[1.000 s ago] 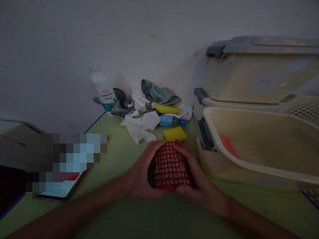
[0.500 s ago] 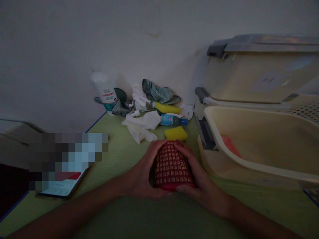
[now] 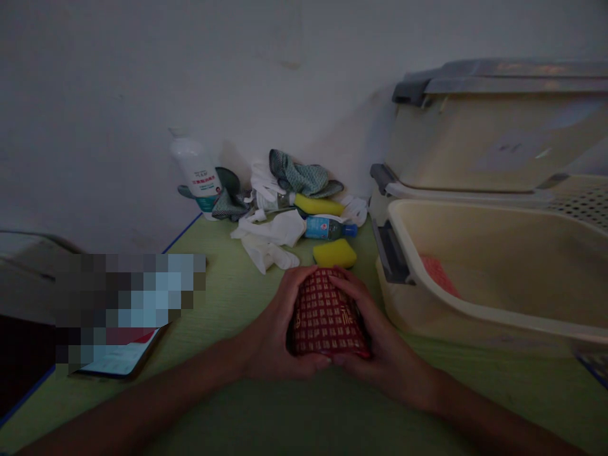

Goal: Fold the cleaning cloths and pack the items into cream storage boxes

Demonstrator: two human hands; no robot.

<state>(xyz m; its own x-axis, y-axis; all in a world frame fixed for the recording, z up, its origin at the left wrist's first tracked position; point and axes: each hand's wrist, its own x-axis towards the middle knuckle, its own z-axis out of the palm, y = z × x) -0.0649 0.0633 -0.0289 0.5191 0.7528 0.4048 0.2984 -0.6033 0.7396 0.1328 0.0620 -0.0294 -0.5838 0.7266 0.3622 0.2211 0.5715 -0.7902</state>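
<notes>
While holding red pack [image 3: 327, 313] left of bin [image 3: 427, 323] with curved fingers [image 3: 355, 289] of left hand [image 3: 268, 332] and right hand [image 3: 389, 345], might dent or drop it by squeezing unevenly.

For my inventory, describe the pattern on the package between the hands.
The package is dark red with rows of pale-gold marks, in the head view.
</notes>
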